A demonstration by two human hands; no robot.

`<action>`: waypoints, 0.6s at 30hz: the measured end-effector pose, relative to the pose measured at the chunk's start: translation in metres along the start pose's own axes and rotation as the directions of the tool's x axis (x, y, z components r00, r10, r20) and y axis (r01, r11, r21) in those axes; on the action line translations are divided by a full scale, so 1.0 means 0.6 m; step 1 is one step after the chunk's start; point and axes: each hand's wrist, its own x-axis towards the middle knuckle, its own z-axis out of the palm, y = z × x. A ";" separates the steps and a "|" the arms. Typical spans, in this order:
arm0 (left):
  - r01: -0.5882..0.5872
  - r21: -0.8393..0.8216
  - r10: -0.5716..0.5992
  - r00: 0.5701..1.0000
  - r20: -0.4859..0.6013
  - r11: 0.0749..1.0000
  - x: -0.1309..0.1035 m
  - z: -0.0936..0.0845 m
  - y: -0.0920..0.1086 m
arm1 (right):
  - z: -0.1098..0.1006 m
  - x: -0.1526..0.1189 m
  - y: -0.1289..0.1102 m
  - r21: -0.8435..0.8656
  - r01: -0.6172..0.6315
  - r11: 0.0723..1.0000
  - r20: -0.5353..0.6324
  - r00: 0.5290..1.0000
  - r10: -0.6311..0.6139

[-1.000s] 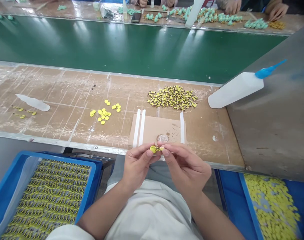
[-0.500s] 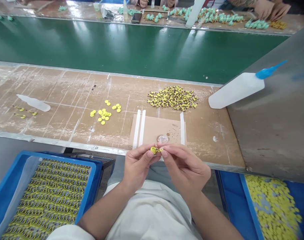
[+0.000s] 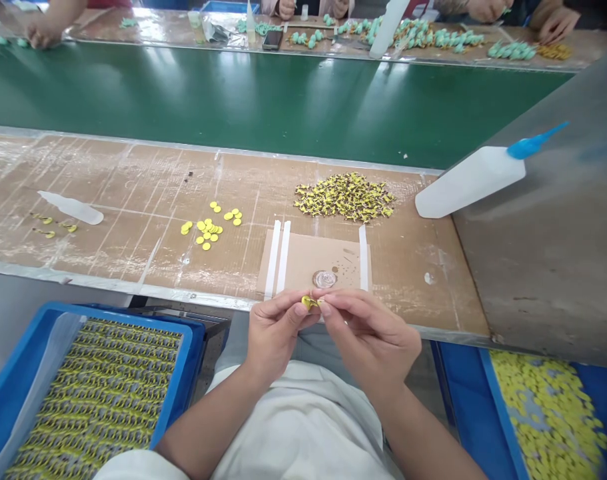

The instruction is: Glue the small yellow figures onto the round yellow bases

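My left hand [image 3: 276, 333] pinches a small yellow piece [image 3: 307, 303] between thumb and fingers at the table's front edge. Fingertips of my right hand [image 3: 370, 333] close on the other end of the same piece, partly hiding it. Just beyond the hands, a small clear round dish [image 3: 324, 279] sits on a taped cardboard sheet [image 3: 313, 250]. Behind the sheet lies a pile of small yellow and dark pieces [image 3: 346, 197]. Several yellow discs [image 3: 206, 227] are scattered to the left of it.
A white bottle with a blue nozzle [image 3: 470, 181] leans by the metal panel [image 3: 553, 247] at right. A flat white bottle [image 3: 72, 208] lies left. Blue trays [image 3: 186, 353] with yellow pieces flank me below. Across the green belt [image 3: 208, 100] are other people's hands.
My hands stay nearly in place around the yellow piece. Across the belt, another person's hand has appeared at the far left, and the hands at the far right have moved apart.
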 end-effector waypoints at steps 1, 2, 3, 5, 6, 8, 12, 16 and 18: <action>-0.004 0.005 0.004 1.000 0.002 1.000 0.000 0.001 0.000 | 0.000 0.000 0.000 -0.004 0.000 1.000 -0.002 1.000 0.000; -0.009 0.010 0.008 1.000 0.006 1.000 0.000 0.001 0.001 | 0.000 0.000 0.000 -0.007 0.000 1.000 -0.002 1.000 0.000; -0.013 0.016 0.013 1.000 0.009 1.000 0.000 0.002 0.001 | 0.000 -0.001 -0.001 -0.012 -0.004 1.000 -0.002 1.000 0.004; -0.025 0.029 0.025 1.000 0.009 0.999 0.001 0.002 0.001 | -0.002 -0.001 -0.001 -0.023 -0.017 1.000 0.004 1.000 0.017; -0.034 0.036 0.033 0.999 0.008 0.999 0.001 0.001 0.000 | -0.003 -0.001 0.000 -0.028 -0.024 0.999 0.010 1.000 0.025; -0.048 0.049 0.048 0.999 0.006 0.998 0.002 -0.001 -0.001 | -0.006 0.001 0.002 -0.034 -0.033 0.999 0.029 0.999 0.034; -0.062 0.073 0.060 0.998 0.031 0.995 0.002 -0.007 0.001 | -0.014 0.008 0.004 -0.031 -0.068 0.997 0.087 0.994 0.070; -0.056 0.108 0.048 0.996 0.075 0.993 0.004 -0.007 0.010 | -0.021 0.017 -0.001 0.002 -0.144 0.990 0.114 0.983 0.143; -0.057 0.123 0.047 0.996 0.081 0.991 0.005 -0.004 0.013 | -0.025 0.021 -0.003 0.011 -0.139 0.990 0.123 0.983 0.137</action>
